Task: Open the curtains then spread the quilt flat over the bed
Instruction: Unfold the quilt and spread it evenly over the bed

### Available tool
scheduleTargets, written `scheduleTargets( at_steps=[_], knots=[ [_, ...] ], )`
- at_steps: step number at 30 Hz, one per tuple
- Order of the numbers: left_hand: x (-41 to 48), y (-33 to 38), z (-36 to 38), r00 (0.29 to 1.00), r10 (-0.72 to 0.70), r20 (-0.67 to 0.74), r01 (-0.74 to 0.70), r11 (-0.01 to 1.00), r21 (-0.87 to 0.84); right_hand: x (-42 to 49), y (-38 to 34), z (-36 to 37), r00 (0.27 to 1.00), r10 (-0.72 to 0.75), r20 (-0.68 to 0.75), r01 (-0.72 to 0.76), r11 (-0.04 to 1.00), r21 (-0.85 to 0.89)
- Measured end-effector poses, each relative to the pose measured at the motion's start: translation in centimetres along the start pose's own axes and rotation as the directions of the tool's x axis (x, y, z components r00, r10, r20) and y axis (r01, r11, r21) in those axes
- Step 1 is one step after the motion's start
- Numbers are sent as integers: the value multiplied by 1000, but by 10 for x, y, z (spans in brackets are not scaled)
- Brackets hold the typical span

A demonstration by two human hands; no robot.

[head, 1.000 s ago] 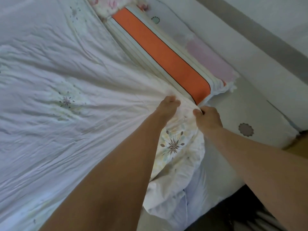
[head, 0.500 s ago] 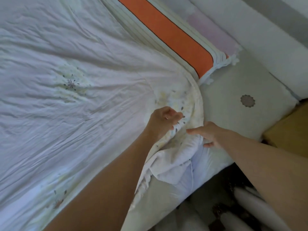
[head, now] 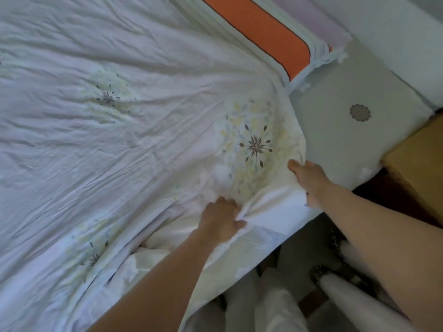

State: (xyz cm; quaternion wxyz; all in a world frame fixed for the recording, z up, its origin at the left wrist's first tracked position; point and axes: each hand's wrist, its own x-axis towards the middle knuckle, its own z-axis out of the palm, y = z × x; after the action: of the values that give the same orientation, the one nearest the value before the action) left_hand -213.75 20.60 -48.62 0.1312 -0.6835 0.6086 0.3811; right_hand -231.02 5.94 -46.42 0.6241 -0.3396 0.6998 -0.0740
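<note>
Pale wall (head: 402, 37) top right; tan boxy furniture (head: 419, 154) (cut by frame edge) right; dark floor (head: 393, 200) below.

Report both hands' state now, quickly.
Left hand: grips a bunched fold of the quilt.
Right hand: holds the quilt's corner edge, thumb on top, fingers hidden underneath.

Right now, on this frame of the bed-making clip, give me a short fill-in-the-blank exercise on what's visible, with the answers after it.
1. The wide stripe on the pillow is ____.
2. The white quilt is printed with scattered ____ motifs.
3. The left hand grips a bunched fold of the quilt and the right hand is at its edge; the hand nearer the pillow is the ____ one.

Missing words: orange; flower; right.
</note>
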Motion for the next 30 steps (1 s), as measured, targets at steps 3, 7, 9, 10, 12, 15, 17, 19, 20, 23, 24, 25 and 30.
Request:
scheduleTargets(
  at_steps=[3,7,9,10,12,15,17,19,20,23,24,25,30],
  knots=[
    [-8,40,17,951,194,240,-133,959,-250,10,18,-48,996,-78,-33,61,932,-358],
    [10,66,12,945,198,261,-29,844,-536,22,29,-100,986,-137,-96,68,852,-519],
    [21,71,11,916,218,336,19,814,-580,30,23,-111,981,-145,-129,34,781,-624],
    [25,73,12,892,216,396,73,797,-600,33,21,-114,977,-159,-142,11,702,-712],
    [27,77,20,848,207,488,137,804,-579,40,19,-120,961,-216,-171,-37,515,-856],
    [36,86,32,840,172,515,187,799,-572,48,17,-117,964,-208,-164,-76,375,-924],
    [40,90,32,824,166,541,222,785,-579,52,13,-106,975,-174,-138,-69,352,-933],
    [43,91,35,817,174,550,228,778,-585,55,9,-94,980,-178,-89,-16,374,-927],
    [42,90,35,817,181,547,225,774,-592,56,8,-92,985,-161,-67,2,396,-918],
    [39,85,38,833,182,523,222,754,-618,56,11,-102,993,-110,-42,-4,318,-948],
    [38,83,40,838,187,513,221,743,-632,54,12,-106,990,-131,-61,-27,248,-968],
    [37,82,41,842,190,506,225,727,-648,53,14,-108,982,-171,-80,-50,172,-984],
    [29,73,48,899,181,398,203,633,-747,46,17,-80,891,-444,-98,-151,-85,-985]
  ],
)
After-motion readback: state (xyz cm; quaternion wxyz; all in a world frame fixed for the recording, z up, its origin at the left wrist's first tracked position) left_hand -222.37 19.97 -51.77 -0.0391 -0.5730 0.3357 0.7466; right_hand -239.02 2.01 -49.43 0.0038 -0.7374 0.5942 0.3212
